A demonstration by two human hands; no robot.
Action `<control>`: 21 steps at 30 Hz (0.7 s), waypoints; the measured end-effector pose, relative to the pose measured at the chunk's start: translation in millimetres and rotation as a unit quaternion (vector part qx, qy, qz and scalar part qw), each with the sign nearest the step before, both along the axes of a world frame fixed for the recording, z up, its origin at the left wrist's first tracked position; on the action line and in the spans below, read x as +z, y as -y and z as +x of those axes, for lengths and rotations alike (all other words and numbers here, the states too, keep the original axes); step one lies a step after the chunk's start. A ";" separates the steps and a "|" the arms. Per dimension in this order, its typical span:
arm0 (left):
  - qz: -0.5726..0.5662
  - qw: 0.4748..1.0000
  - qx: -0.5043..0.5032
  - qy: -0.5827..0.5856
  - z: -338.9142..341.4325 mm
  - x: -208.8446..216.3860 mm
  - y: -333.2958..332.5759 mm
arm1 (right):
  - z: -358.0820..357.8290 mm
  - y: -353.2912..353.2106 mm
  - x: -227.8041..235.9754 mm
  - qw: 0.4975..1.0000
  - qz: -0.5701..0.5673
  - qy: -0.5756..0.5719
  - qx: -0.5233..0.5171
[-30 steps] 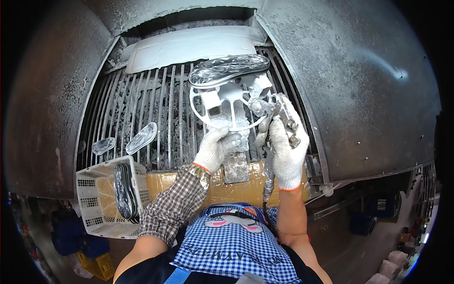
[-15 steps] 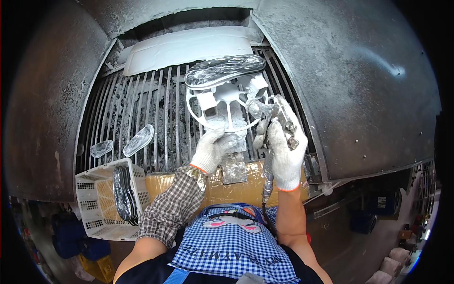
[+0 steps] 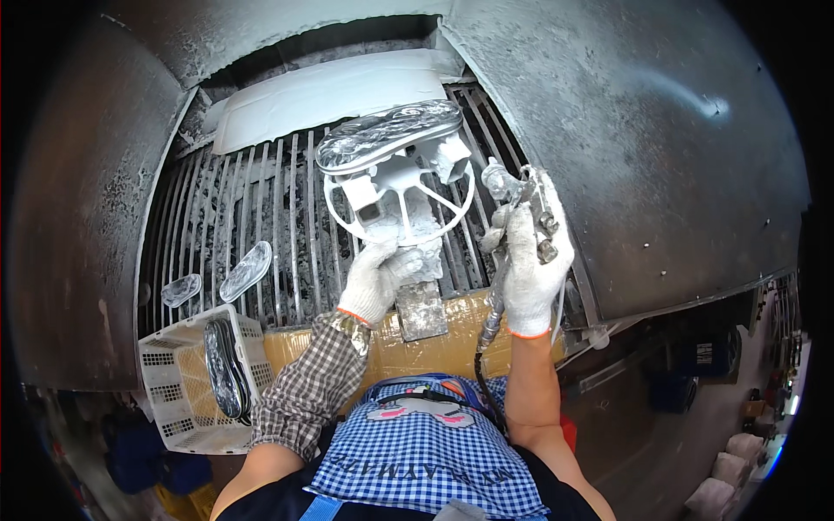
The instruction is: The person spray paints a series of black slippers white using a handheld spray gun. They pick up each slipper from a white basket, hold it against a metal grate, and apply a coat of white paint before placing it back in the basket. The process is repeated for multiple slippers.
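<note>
White knit gloves [image 3: 369,285] cover both hands. The right hand [image 3: 537,265], raised near the grate's [image 3: 294,200] right edge with fingers upward, grips a spray gun [image 3: 501,181]. The left hand [image 3: 375,278] reaches forward, its bent fingers at the near rim of a white wheel [image 3: 401,173]; whether they close there, I cannot tell. A shiny black shoe sole [image 3: 391,136] lies across the wheel's far edge.

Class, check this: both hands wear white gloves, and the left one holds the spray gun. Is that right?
Not quite: the head view shows the right hand holding the spray gun, while the left hand is at the white wheel-shaped stand. Both do wear white gloves.
</note>
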State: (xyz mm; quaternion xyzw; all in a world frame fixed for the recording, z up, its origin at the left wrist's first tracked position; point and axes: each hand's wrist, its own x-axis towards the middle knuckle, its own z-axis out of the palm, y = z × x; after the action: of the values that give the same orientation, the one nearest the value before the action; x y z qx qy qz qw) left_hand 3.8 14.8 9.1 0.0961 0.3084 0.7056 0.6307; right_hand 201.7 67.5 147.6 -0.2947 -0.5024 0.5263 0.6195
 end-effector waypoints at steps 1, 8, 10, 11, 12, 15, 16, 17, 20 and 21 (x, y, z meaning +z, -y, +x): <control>0.000 1.000 -0.002 0.000 0.4 -1.0 -0.9 | -1.7 1.1 0.0 1.000 0.012 0.005 -0.011; 0.000 1.000 -0.002 -0.003 -2.1 -3.0 0.8 | 2.0 2.7 -4.6 0.996 0.015 0.038 0.074; 0.005 1.000 -0.002 -0.005 -4.2 -4.1 1.9 | -0.3 2.8 -1.3 0.996 -0.001 -0.012 0.089; 0.010 1.000 0.001 -0.002 -4.5 -4.9 2.3 | -1.1 2.7 2.7 0.995 -0.013 -0.037 0.088; 0.015 1.000 0.004 0.001 -4.4 -4.5 2.7 | -0.1 0.4 3.1 0.996 -0.009 -0.032 0.080; 0.011 1.000 0.003 0.002 -10.6 -3.8 6.6 | 2.5 -4.7 6.7 0.998 -0.017 -0.034 0.050; 0.003 1.000 0.011 -0.007 -12.6 -3.4 8.1 | 4.7 -6.6 6.2 0.999 -0.012 -0.022 0.042; -0.005 1.000 0.019 -0.015 -14.7 -2.7 9.6 | 8.8 -9.2 5.3 0.999 -0.007 -0.011 0.034; 0.001 0.999 0.019 -0.027 -18.8 5.4 13.7 | 17.7 -11.0 8.7 1.000 -0.008 -0.008 0.016; 0.006 0.999 0.019 -0.031 -23.0 3.0 15.4 | 19.3 -11.8 9.6 1.000 -0.007 -0.009 0.009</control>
State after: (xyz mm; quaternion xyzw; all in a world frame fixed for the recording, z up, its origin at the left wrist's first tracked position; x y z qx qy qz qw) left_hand -19.2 -0.6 12.2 0.1159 0.3255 0.7157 0.6069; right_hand 221.1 79.3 157.2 -0.2901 -0.4956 0.5377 0.6174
